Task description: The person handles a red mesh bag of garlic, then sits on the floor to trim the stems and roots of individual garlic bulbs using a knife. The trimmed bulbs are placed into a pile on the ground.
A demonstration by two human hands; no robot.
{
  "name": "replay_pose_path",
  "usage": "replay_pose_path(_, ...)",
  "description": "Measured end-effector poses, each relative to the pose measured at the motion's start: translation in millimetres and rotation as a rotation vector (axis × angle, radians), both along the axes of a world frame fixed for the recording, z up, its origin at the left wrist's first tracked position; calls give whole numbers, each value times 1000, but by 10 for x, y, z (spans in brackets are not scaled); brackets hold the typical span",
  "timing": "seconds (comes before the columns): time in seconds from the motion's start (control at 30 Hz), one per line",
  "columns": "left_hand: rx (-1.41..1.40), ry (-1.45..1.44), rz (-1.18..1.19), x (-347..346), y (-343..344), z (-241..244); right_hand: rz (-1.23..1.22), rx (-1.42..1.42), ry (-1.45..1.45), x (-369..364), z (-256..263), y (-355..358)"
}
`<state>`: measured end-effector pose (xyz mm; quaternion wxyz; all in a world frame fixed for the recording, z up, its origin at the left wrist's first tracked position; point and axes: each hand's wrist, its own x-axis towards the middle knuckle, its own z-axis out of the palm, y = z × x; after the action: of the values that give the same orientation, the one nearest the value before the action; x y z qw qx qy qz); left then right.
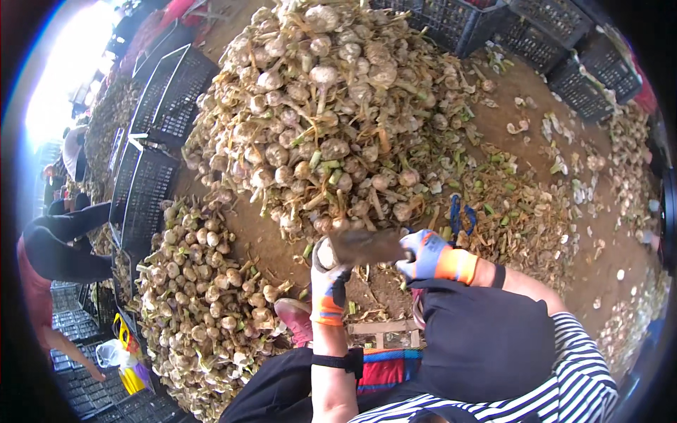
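Note:
My left hand (330, 293), in an orange, blue and grey work glove, grips a pale garlic bulb (326, 254). In my right hand (431, 256), gloved the same way, is a broad dark metal blade (369, 246), probably a cleaver; its handle is hidden by my fingers. The blade reaches across to the bulb and covers part of it; I cannot tell if they touch. Ahead rises a large heap of untrimmed garlic (338, 116) with dry stalks. On the left spreads a lower pile of garlic bulbs (206, 296) with short stems.
Black plastic crates (143, 190) stand along the left, more crates (592, 79) at the upper right. Cut stalks and husks (529, 206) litter the dirt floor right of the heap. A blue strap (461, 214) lies near my right hand. Another person (58, 254) bends at the left.

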<state>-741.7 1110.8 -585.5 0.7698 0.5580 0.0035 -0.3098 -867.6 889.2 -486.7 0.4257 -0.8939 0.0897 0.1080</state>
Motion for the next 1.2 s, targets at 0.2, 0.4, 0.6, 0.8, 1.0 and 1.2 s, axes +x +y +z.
replay_pose_path(0.2,19,-88,-58,-110,-301,27,385,-317,77,69,147,-26)
replay_pose_path(0.4,64,-142,-49,-137,-428,236,405,-321,74,76,137,-13)
replay_pose_path(0.6,296,-354,-116,-273,-567,721,383,-308,107,67,120,-47)
replay_pose_path(0.8,729,-765,-257,-305,-516,984,363,-294,110,38,4,-39)
replay_pose_path(1.0,691,-948,-165,-441,-769,1574,-430,-75,200,-6,-580,-734)
replay_pose_path(1.2,491,-509,-28,-223,-657,1080,-129,250,-51,22,69,-158)
